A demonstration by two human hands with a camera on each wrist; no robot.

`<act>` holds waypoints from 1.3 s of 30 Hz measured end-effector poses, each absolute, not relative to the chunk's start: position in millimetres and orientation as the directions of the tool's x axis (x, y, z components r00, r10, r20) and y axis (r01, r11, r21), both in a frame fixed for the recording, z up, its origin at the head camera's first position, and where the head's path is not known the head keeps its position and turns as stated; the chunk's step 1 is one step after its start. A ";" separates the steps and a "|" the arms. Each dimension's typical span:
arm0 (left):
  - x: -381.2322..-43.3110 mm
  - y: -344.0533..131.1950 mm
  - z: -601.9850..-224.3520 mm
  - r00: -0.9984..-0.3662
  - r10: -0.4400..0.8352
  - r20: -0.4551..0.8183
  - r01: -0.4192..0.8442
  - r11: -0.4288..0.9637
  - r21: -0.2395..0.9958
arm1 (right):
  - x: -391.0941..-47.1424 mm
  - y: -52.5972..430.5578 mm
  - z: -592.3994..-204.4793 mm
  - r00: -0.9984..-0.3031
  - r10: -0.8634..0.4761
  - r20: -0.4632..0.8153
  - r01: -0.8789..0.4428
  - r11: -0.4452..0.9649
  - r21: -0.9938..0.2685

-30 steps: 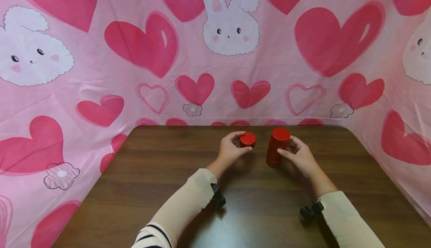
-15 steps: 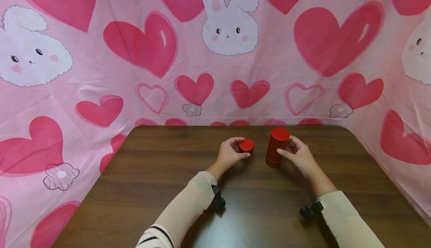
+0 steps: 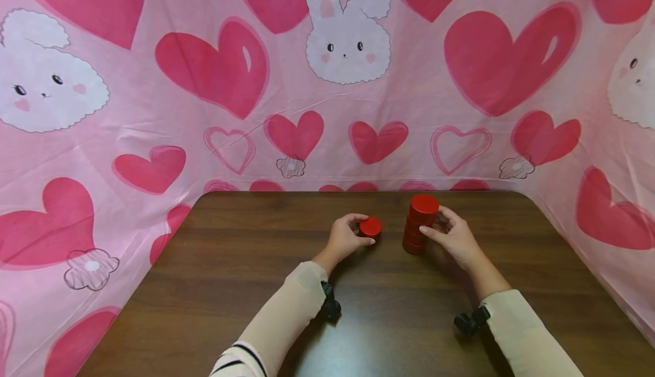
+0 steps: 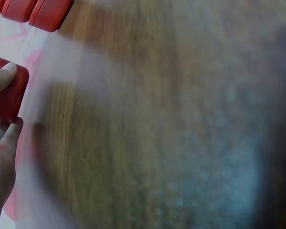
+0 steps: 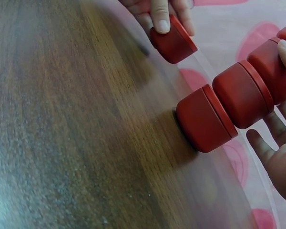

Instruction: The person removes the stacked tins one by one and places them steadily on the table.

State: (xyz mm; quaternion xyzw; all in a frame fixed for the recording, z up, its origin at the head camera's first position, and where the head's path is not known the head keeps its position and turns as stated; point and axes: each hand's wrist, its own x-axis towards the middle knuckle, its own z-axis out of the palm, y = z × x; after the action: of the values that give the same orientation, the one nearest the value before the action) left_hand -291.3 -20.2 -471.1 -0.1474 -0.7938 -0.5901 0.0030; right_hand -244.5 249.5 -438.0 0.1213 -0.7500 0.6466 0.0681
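Note:
My left hand (image 3: 343, 238) pinches a small red round tin (image 3: 370, 227) between thumb and fingers, left of a stack. In the left wrist view, the thumb lies on the side of this lidded tin (image 4: 10, 93). It is low over the table; whether it touches the wood, I cannot tell. My right hand (image 3: 455, 237) grips an upright stack of several red tins (image 3: 423, 218) from the right, with the thumb in front and the fingers partly hidden behind. In the right wrist view, the bottom tin (image 5: 205, 119) rests on the table and the tins above sit slightly unevenly.
The dark wooden table (image 3: 245, 286) ends at a far edge just behind the stack. A pink cloth (image 3: 307, 98) with hearts and rabbits hangs behind and at both sides. Black wrist cameras (image 3: 472, 321) are strapped over both pale sleeves (image 3: 286, 303).
My left hand has brought its tin down and slightly left, toward the table and away from the stack. The right hand and the stack stay in place.

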 end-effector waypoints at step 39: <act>-299.6 -32.3 -457.7 -0.940 0.264 0.215 0.277 0.227 0.934 | -248.5 251.3 -441.5 -0.977 -0.110 0.184 -0.202 0.177 -0.963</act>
State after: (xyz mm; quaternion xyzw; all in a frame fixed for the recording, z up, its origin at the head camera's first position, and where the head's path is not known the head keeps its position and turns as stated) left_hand -299.6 -32.3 -457.7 -0.1729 -0.7832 -0.5972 0.0053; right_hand -248.5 251.3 -441.5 0.1017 -0.7662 0.6335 0.0361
